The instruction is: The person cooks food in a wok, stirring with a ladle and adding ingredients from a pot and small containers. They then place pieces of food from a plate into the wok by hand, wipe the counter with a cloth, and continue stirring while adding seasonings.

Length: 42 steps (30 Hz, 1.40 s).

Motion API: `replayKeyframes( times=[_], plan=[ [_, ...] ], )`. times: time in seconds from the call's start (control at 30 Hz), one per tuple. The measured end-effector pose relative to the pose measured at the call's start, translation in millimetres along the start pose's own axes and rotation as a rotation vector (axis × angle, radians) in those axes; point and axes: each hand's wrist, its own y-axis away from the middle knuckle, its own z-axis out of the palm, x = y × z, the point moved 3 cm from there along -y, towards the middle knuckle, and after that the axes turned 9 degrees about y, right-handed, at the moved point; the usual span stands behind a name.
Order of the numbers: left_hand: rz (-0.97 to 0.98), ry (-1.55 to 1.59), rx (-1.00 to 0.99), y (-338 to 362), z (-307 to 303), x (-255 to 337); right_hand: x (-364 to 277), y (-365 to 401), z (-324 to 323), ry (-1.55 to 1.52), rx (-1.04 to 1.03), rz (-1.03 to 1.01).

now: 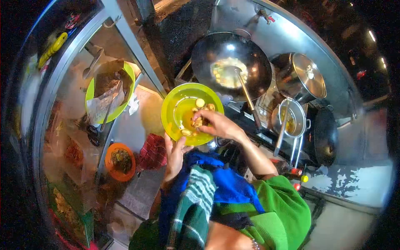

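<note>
My left hand [176,155] grips the lower rim of a yellow-green plastic bowl [171,109], thumb at the edge. Inside the bowl, the fingers of my right hand [216,125] are closed around golden-brown food pieces [197,122]; their exact kind I cannot tell. A pale round slice [200,102] and a few other pieces lie about the bowl's inner wall. Just beyond the bowl sits a large black wok [204,50], where pale broth with chopped pieces [225,74] surrounds the head of a long-handled ladle [248,98].
Right of the wok stand a lidded steel pot [287,79] and a smaller pot [301,114] with a utensil across it. On the left are a green basin [130,75], an orange plate [109,156] of dark food and black-handled scissors [93,135]. Bottles [296,171] stand near my right elbow.
</note>
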Motion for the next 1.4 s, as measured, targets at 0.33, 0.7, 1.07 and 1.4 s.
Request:
replayKeyframes(
  times=[0.33,0.7,1.07,1.4],
  plan=[
    [0.029,0.012,0.02,-2,-3,-1,8,-3,5,-0.354,0.048,-0.04],
    [-0.002,0.042,-0.041,-5,-5,-4,-7,-6,-1,-0.118,0.087,-0.027],
    [0.002,0.049,0.01,-4,-1,0,-2,-8,-8,-0.282,0.095,-0.044],
    [0.042,0.094,0.059,-2,-28,-1,73,-9,-116,0.644,0.63,0.385]
  ],
)
